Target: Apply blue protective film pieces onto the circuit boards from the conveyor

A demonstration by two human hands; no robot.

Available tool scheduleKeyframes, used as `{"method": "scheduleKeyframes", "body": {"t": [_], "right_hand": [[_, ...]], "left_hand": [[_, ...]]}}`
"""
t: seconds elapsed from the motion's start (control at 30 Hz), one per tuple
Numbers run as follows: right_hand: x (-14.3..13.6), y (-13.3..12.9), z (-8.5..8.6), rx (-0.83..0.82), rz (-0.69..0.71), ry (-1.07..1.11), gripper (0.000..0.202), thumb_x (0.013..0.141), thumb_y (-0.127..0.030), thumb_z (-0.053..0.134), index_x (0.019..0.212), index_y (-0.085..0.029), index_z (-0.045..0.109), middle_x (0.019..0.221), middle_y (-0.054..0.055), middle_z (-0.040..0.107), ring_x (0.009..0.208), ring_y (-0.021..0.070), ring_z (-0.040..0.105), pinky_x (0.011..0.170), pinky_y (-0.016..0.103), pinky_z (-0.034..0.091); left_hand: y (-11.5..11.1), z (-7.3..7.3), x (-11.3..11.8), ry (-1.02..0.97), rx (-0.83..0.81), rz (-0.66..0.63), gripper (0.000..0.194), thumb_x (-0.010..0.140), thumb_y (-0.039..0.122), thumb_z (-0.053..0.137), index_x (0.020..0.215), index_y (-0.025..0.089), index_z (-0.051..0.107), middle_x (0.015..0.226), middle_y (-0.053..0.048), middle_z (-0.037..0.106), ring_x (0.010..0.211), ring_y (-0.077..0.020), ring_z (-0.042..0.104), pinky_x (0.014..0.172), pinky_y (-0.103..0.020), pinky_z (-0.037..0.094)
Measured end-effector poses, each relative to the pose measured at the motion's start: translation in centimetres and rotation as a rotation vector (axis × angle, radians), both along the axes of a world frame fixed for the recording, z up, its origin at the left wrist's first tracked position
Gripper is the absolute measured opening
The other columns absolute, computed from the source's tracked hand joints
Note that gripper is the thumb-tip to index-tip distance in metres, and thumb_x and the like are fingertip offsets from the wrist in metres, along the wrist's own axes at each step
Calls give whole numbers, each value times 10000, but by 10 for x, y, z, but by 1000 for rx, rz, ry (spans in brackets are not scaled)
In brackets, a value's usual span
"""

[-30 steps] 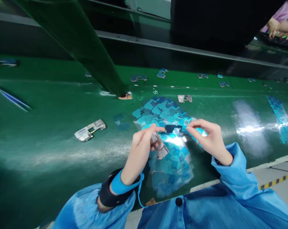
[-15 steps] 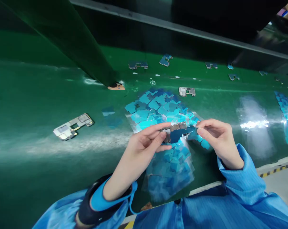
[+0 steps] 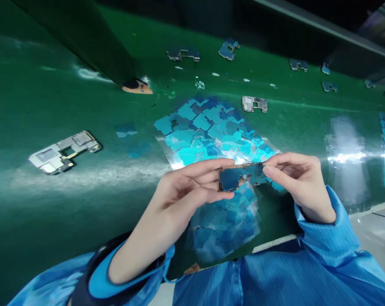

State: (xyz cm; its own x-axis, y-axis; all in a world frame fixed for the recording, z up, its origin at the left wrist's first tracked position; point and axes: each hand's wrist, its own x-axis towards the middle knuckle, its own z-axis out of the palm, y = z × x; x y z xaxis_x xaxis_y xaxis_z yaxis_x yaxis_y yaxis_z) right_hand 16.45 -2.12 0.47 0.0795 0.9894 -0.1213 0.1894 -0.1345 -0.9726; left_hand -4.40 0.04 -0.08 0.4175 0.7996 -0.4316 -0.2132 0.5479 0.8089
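Note:
A small circuit board [image 3: 229, 178] with a notch in one side is held up between my hands, a dark blue face toward me. My left hand [image 3: 192, 182] has its fingers round the board's left end, touching the edges. At the other end, the thumb and index finger of my right hand [image 3: 292, 174] pinch the board's right tip. Beneath the hands spreads a heap of blue film pieces [image 3: 208, 121] on clear sheets, with more film [image 3: 226, 229] nearer my body.
On the green table [image 3: 61, 212] another circuit board [image 3: 57, 157] lies left, silvery side up. One more board [image 3: 254, 104] lies beyond the films, and several others farther back. A dark post [image 3: 93, 38] stands at the back left. Clear sheets [image 3: 345, 144] lie right.
The board has turned from showing its metal-covered side to its blue face. My right hand, earlier beside its right end, now pinches that end. The camera view has shifted slightly.

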Motion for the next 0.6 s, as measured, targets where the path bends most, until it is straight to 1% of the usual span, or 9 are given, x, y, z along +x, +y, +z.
{"method": "scheduleKeyframes", "body": {"t": [0.07, 0.13, 0.3, 0.4, 0.5, 0.6], "right_hand": [[0, 0, 1, 4, -15, -27, 115, 715, -131, 761, 744, -241, 746, 723, -28, 735, 635, 108, 669, 571, 198, 562], [-1, -1, 1, 2, -32, -52, 110, 710, -135, 764, 742, -239, 746, 722, -25, 732, 623, 108, 661, 553, 201, 557], [-3, -2, 2, 25, -52, -82, 112, 704, -134, 766, 748, -234, 744, 731, -23, 732, 628, 109, 665, 554, 203, 562], [-3, -2, 2, 44, -56, -94, 125, 700, -122, 764, 751, -235, 744, 733, -23, 735, 651, 115, 677, 567, 204, 572], [-4, -1, 2, 58, -47, -102, 153, 697, -94, 755, 749, -238, 744, 725, -30, 735, 653, 111, 680, 562, 194, 574], [-5, -1, 4, 63, -48, -117, 167, 694, -78, 751, 744, -237, 742, 719, -34, 737, 651, 110, 684, 546, 185, 574]], "left_hand": [[-2, 2, 1, 5, 9, 6, 304, 724, 116, 672, 970, 267, 766, 1053, 10, 760, 986, -221, 709, 762, -230, 604], [-3, 3, 2, 14, 21, 16, 331, 710, 89, 691, 991, 252, 760, 1079, 11, 750, 963, -214, 717, 757, -212, 601], [-5, 5, 5, 47, 70, 25, 384, 682, 52, 686, 1006, 249, 747, 857, 36, 791, 827, -196, 748, 738, -222, 611], [-5, 7, 6, 76, 75, 27, 392, 672, 50, 678, 1013, 235, 737, 867, 36, 790, 795, -183, 750, 721, -206, 610], [-5, 8, 6, 84, 74, 26, 397, 678, 55, 672, 1027, 237, 726, 880, 37, 790, 814, -168, 748, 718, -177, 600], [-6, 9, 6, 108, 78, 25, 398, 672, 65, 681, 1026, 242, 725, 930, 26, 786, 827, -179, 748, 733, -193, 602]]}}
